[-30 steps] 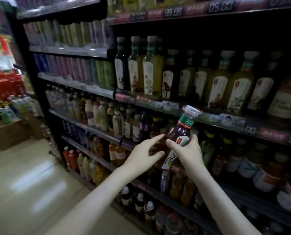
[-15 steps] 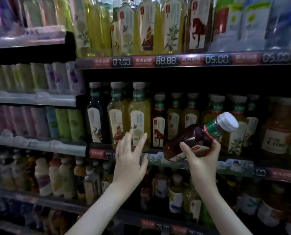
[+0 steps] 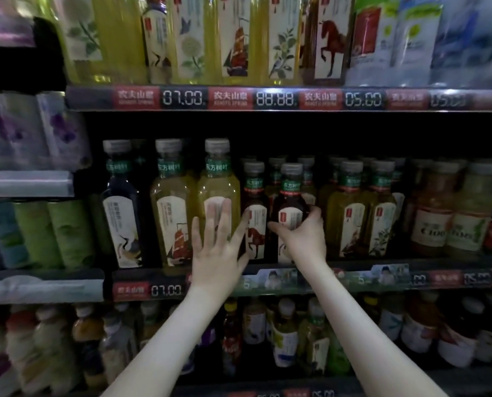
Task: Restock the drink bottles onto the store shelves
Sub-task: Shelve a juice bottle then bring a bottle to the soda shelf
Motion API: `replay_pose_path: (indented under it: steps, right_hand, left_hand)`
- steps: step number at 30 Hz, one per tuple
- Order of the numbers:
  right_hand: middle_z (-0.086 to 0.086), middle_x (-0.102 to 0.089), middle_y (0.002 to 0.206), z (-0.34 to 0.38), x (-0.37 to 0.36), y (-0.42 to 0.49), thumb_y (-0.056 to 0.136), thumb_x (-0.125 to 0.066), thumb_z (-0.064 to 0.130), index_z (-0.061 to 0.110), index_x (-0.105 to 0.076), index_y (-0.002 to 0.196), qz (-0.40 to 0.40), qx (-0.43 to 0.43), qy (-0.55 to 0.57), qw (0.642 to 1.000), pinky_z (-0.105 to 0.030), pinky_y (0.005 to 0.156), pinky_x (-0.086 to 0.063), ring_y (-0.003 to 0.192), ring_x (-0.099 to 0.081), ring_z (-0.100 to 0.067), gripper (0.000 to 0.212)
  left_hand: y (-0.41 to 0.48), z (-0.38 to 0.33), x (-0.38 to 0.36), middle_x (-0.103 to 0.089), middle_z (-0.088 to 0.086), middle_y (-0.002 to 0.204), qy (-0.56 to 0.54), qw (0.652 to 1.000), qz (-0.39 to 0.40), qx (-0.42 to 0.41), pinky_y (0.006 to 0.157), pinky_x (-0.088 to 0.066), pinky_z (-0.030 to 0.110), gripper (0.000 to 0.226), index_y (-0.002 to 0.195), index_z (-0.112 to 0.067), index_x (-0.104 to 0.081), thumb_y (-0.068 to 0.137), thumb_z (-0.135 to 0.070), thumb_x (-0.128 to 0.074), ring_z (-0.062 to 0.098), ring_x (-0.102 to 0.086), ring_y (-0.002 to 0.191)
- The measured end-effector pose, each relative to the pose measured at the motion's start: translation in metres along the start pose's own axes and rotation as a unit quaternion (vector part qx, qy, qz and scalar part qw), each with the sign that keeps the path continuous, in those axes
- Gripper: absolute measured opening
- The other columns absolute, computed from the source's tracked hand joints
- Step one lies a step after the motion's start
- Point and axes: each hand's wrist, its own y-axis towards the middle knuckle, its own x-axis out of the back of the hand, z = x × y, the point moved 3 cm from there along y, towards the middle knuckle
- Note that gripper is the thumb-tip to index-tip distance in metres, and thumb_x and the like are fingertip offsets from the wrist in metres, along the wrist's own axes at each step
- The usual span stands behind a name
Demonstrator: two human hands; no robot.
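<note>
Head view: the right hand is curled round the dark tea bottle. The thumb lies across the white label on the bottle's 9 o'clock side and the fingers wrap its 3 o'clock side. The bottle stands upright, pale cap on top, at the front of the middle shelf, a little toward 3 o'clock from the centre of the view.

Just beside it at 9 o'clock stands a horse-label bottle, equally dark; whether the 2 touch cannot be told. At the held bottle's 3 o'clock, 2 yellow-green bottles stand in the same row.

The left hand holds nothing. Its fingers are straight and spread, pointing to 12 o'clock, with the back of the hand to the camera. 2 fingers lie over the label of a tall yellow bottle, and the thumb reaches toward 1 o'clock onto the horse-label bottle. Whether the hand presses on either cannot be told.

At 12 o'clock, the upper shelf's price strip reads 07.00, 88.88 and 05.00. At 6 o'clock, between the forearms, smaller bottles fill the lower shelf, dim and blurred.
</note>
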Motion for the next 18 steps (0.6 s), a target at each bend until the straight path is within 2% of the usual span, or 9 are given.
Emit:
replay_pose_path:
  steps: [4,10,12,15,18]
  right_hand:
    - [-0.01,-0.033,0.146,0.0,-0.005,0.001,0.071,-0.077,0.052,0.01,-0.023,0.146,0.011,0.014,-0.047,0.999,-0.043,0.098,-0.043,0.132,-0.04,-0.029,0.101]
    - [-0.009,-0.039,0.136,-0.004,-0.004,-0.002,0.075,-0.076,0.043,0.008,-0.034,0.14,0.008,0.049,-0.009,0.999,-0.035,0.098,-0.044,0.125,-0.045,-0.025,0.085]
    - [-0.005,-0.044,0.131,-0.007,0.001,-0.009,0.075,-0.077,0.038,0.011,-0.039,0.138,-0.001,0.071,0.023,0.997,-0.029,0.094,-0.044,0.12,-0.048,-0.019,0.078]
    - [0.002,-0.049,0.124,-0.013,0.012,-0.024,0.074,-0.08,0.029,0.018,-0.044,0.135,-0.017,0.101,0.102,0.99,-0.028,0.098,-0.047,0.114,-0.051,-0.007,0.072]
    - [0.002,-0.049,0.127,-0.018,0.034,-0.042,0.073,-0.082,0.021,0.016,-0.044,0.134,-0.074,0.162,0.134,0.975,-0.01,0.098,-0.041,0.116,-0.046,0.008,0.072]
  left_hand:
    - [-0.001,0.0,-0.005,0.016,0.014,0.159,-0.013,1.0,-0.006,-0.001,0.116,-0.002,0.057,0.087,0.15,-0.022,-0.03,0.077,-0.04,-0.073,0.038,0.01,0.146]
    - [-0.002,-0.006,-0.004,0.014,0.014,0.159,-0.049,0.999,-0.005,0.021,0.115,0.003,0.058,0.08,0.146,-0.02,-0.039,0.075,-0.03,-0.075,0.039,0.011,0.145]
    - [-0.004,-0.012,-0.001,0.012,0.016,0.159,-0.058,0.998,-0.002,0.031,0.115,0.004,0.057,0.078,0.147,-0.021,-0.037,0.078,-0.029,-0.072,0.039,0.01,0.145]
    - [-0.003,-0.023,0.002,0.011,0.018,0.159,-0.08,0.996,-0.015,0.036,0.115,0.003,0.057,0.073,0.149,-0.021,-0.033,0.082,-0.03,-0.063,0.04,0.005,0.146]
    - [0.005,-0.047,0.01,-0.008,0.022,0.155,-0.128,0.99,-0.042,0.036,0.113,-0.009,0.057,0.067,0.148,-0.02,-0.035,0.086,-0.032,-0.057,0.04,-0.011,0.143]
